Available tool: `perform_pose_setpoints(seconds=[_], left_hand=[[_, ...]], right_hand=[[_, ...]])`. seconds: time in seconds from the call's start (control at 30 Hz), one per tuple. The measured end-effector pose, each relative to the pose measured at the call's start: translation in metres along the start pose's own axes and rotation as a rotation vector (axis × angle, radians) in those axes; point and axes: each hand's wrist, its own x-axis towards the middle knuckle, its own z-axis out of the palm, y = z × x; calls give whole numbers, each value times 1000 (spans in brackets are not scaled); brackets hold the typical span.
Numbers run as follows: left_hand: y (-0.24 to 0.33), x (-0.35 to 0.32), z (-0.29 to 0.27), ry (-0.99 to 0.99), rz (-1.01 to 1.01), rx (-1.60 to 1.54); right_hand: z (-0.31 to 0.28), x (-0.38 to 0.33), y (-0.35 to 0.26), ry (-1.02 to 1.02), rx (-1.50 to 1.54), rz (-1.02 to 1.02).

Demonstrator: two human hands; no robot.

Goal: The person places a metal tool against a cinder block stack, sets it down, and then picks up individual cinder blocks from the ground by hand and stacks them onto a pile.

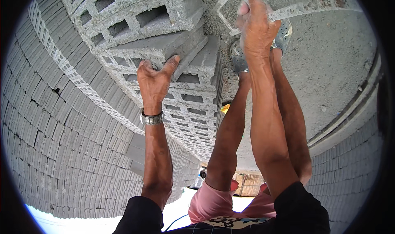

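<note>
My left hand, with a metal watch on its wrist, is closed on the end of a grey concrete hollow block. Its thumb and fingers grip the near edge. This block lies askew on top of the stack, next to another hollow block. In my right hand is a cement-caked, bent metal frame. A long flat bar runs out from this hand toward the right, and an angular loop shows at its left. The fingers partly hide how the two parts join.
More hollow blocks are piled higher just beyond my left hand. Tall walls of stacked blocks rise on the left and on the far right. Rough grey ground lies under my shoes. A small yellow thing sits by the stack's foot.
</note>
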Motion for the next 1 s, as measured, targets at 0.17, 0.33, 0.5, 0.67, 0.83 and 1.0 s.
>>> perform_pose_setpoints(seconds=[0.17, 0.33, 0.5, 0.67, 0.83, 1.0], left_hand=[[10, 0, 10, 0, 13, -48], [-10, -1, 4, -12, 30, -14], [0, 1, 3, 10, -47, 0], [9, -6, 16, -28, -43, -67], [-3, 2, 6, 20, 6, 42], [10, -3, 7, -15, -46, -74]], right_hand=[[12, 18, 65, -61, -44, -78], [6, 17, 71, -114, -71, -5], [-17, 13, 7, 44, 34, -4], [6, 24, 75, -59, -62, 9], [1, 14, 67, -151, -138, -22], [-26, 19, -5, 16, 185, 67]])
